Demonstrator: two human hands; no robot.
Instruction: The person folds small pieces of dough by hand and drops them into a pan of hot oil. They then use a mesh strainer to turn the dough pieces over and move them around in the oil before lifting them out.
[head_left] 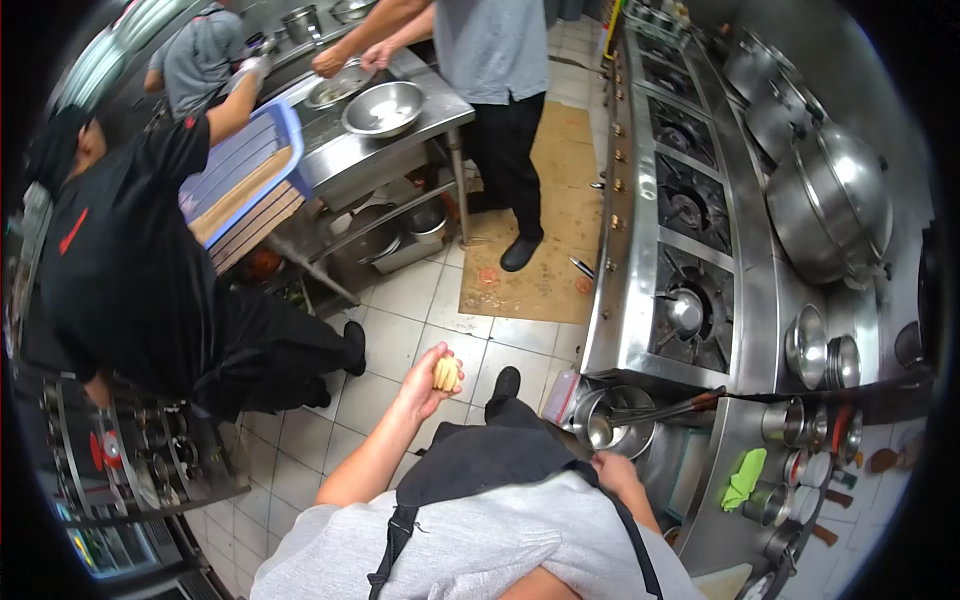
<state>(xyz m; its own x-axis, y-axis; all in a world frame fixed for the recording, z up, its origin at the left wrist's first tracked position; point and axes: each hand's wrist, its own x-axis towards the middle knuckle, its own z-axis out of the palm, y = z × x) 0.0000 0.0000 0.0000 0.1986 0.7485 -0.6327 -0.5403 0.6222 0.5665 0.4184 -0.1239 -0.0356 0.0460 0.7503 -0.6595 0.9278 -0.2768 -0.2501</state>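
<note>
My left hand (428,388) is held out over the tiled floor, its fingers closed around a handful of pale yellow strips (447,375). The strips lie side by side; what food they are I cannot make out. My right hand (612,468) is low at my right side, just below a metal pot (590,408). Its fingers are mostly hidden, so whether it touches the pot or holds anything does not show. A ladle (604,432) rests in the pot, its long handle leaning toward the stove.
A gas stove (690,290) runs along my right, with large steamer pots (830,200) behind it. Two metal bowls (384,108) sit on a steel table ahead. Co-workers stand at the left and ahead. A cardboard sheet (535,290) and a pen-like object (582,267) lie on the floor.
</note>
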